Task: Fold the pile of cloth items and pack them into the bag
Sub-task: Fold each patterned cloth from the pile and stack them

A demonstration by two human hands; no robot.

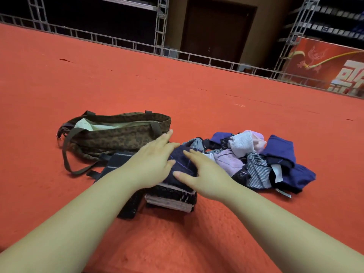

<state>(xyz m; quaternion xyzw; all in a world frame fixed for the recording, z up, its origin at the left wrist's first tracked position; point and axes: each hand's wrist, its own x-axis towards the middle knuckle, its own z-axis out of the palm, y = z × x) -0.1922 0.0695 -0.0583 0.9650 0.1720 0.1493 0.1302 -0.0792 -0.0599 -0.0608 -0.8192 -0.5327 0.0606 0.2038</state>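
Both hands lie flat on a small stack of folded clothes (171, 196) on the red carpet floor (197, 95). The left hand (151, 160) rests on top of the dark navy cloth (183, 164) with its fingers straight and pointing toward the bag. The right hand (204, 174) lies beside it, fingers straight too. Neither grip grasps anything; both are released and just press down. I think they press like this to make the top fold flat and keep the stack neat.

The brown spotted bag (118, 134) lies just behind the stack, to the left. Its mouth is open and a pale lining shows inside. One long strap (67, 154) loops out onto the floor. The bag sits close, so the folded clothes have a short way to go.

The messy pile of cloth items (256, 160) is to the right of the stack, touching it. It has purple, pink, white and striped pieces, not folded yet. So a lot of the job looks left to do.

A small white tag (277, 172) sticks out of the pile, but its writing is too small to read. A red banner (325, 62) far back shows big white shapes I cannot read.
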